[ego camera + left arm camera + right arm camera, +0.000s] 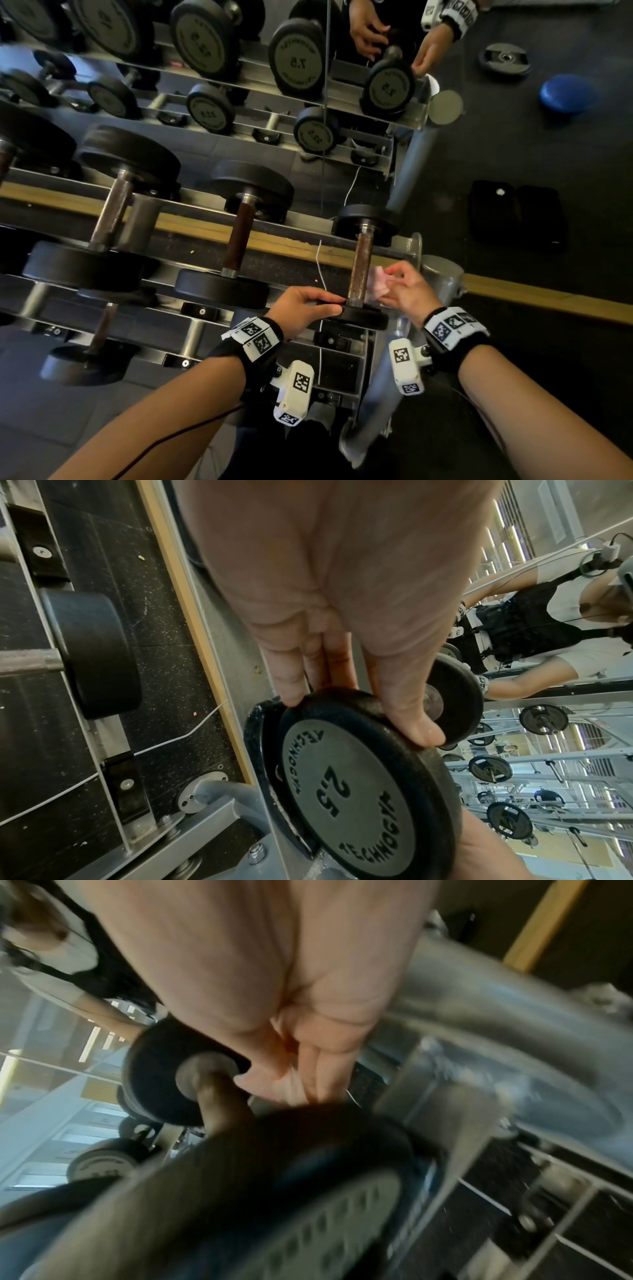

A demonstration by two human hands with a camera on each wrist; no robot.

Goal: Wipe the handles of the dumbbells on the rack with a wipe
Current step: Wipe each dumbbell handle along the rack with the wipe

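The rightmost small dumbbell on the rack has a rusty brown handle (361, 267) and black end plates marked 2.5 (346, 791). My left hand (305, 310) grips the rim of its near plate (356, 317), thumb and fingers curled over the edge (407, 718). My right hand (406, 287) pinches a crumpled pale pink wipe (378, 282) just right of the handle, close to it; contact is unclear. The right wrist view is blurred: fingers (318, 1069) beside the handle (219, 1099).
Two larger dumbbells (239, 233) (109, 212) lie to the left on the same rack rail (191, 205). A mirror behind reflects the rack and my hands. A thin white cable (320, 260) hangs by the handle. A blue disc (567, 94) and a weight plate (503, 60) lie on the dark floor.
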